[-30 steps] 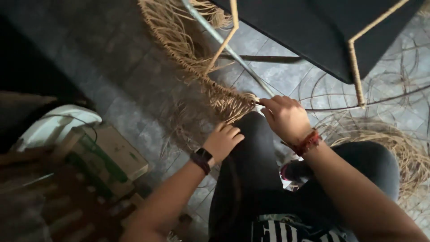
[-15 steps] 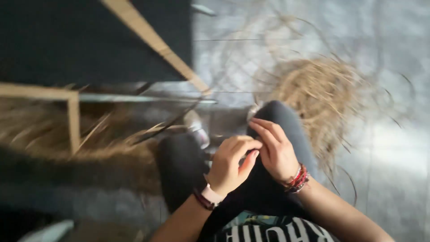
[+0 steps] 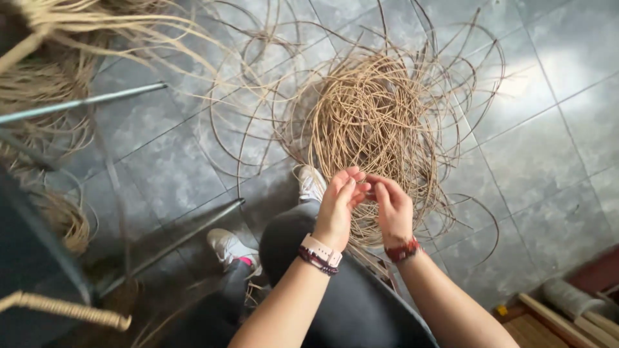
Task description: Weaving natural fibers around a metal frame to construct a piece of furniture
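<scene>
Swung right since prev. frames: black seat and gold frame gone from view, big tangle of cane (image 3: 380, 122) now centre, on grey floor tiles (image 3: 554, 148) just ahead of knees. Both hands raised together over lap, close before cane tangle.

Left hand (image 3: 338, 206): fingers (image 3: 348, 183) upright, near-closed, tips meeting right hand's; pale watch strap plus bead band at wrist. Right hand (image 3: 392, 209): fingers (image 3: 377, 188) curled inward, narrow, red band at wrist. Appears to be pinching one thin strand between the two hands; strand itself too fine to make out, so grip uncertain.

Step judged: picking out / freeing a single strand from loose coil, i.e. between weaving passes. Next move likely calls for: firm pinch on one end, steady draw away from coil w/o snagging neighbouring loops, then turn back toward frame at left.

Also shown: metal rods (image 3: 84, 103) and frayed woven edge (image 3: 39, 64) upper left; white shoes (image 3: 229, 245) below; wrapped bar (image 3: 64, 309) lower left; wooden bits (image 3: 567, 309) lower right.
</scene>
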